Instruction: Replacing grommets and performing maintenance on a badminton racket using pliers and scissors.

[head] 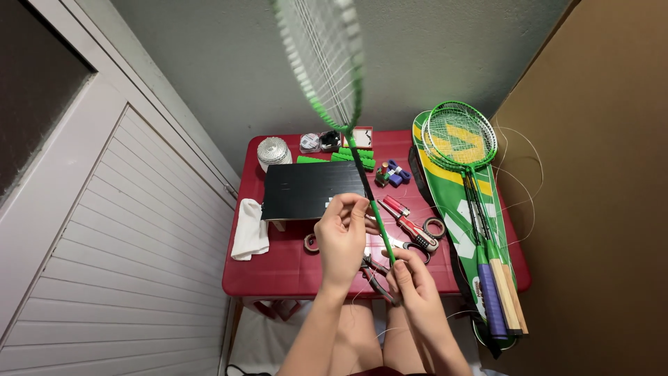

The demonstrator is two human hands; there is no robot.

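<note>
White cloth (250,237) lay at the left edge of the red desk (278,275), black board (311,190) beside it. Left hand (341,233) was raised over the desk, fingers pinched narrow, probably on a thin string, too fine to confirm. Right hand (412,282) was closed around the shaft of the green racket (341,90), head tilted up and blurred. Scissors (410,240) lay just behind. Spare rackets (473,202) rested on a green cover at the right.

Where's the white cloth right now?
The white cloth lies at the red table's left edge, just left of the black board, well clear of both hands.
</note>
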